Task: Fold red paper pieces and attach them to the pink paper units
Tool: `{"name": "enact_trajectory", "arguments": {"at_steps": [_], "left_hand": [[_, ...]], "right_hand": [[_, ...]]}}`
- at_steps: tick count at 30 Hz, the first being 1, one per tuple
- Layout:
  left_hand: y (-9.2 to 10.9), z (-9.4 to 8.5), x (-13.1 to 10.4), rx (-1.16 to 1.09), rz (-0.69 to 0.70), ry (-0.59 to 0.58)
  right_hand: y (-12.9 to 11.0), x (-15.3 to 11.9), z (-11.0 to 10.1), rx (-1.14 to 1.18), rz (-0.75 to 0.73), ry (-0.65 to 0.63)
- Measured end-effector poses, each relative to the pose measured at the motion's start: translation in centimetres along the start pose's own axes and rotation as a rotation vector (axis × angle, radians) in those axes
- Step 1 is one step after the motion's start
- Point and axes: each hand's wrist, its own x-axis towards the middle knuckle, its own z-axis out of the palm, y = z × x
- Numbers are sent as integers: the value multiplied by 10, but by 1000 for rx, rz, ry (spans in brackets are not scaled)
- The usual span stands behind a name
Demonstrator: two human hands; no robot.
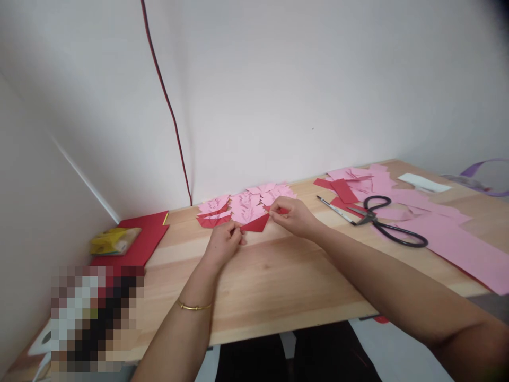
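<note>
Between my two hands a piece of red paper (255, 224) is stretched just above the wooden table. My left hand (225, 241) pinches its left end, fingers closed. At the upper right end, the thumb and fingertips of my right hand (292, 215) are pressed together on it. Right behind the hands lie pink paper cutouts (244, 206) with leaf-like cut edges. Some red cut paper (212, 219) lies among them on the left. My fingers cover both ends of the red paper.
Black-handled scissors (371, 217) lie open on the right beside a pen (336, 209). Pink paper scraps (358, 180) and a long pink sheet (457, 244) spread around them. At left, a yellow packet (113, 241) rests on red sheets (153, 241). A white wall (254, 95) stands behind the table (270, 286).
</note>
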Motion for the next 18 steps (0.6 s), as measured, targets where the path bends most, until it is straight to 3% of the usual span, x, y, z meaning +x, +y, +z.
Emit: {"name": "enact_trajectory", "arguments": {"at_steps": [10, 13, 18], "left_hand": [[1, -8, 0, -76, -128, -154], [1, -8, 1, -137, -189, -123], [2, 0, 0, -489, -259, -63]], "right_hand": [[1, 0, -1, 74, 31, -107], [0, 1, -3, 89, 70, -120], [2, 2, -5, 122, 107, -157]]}}
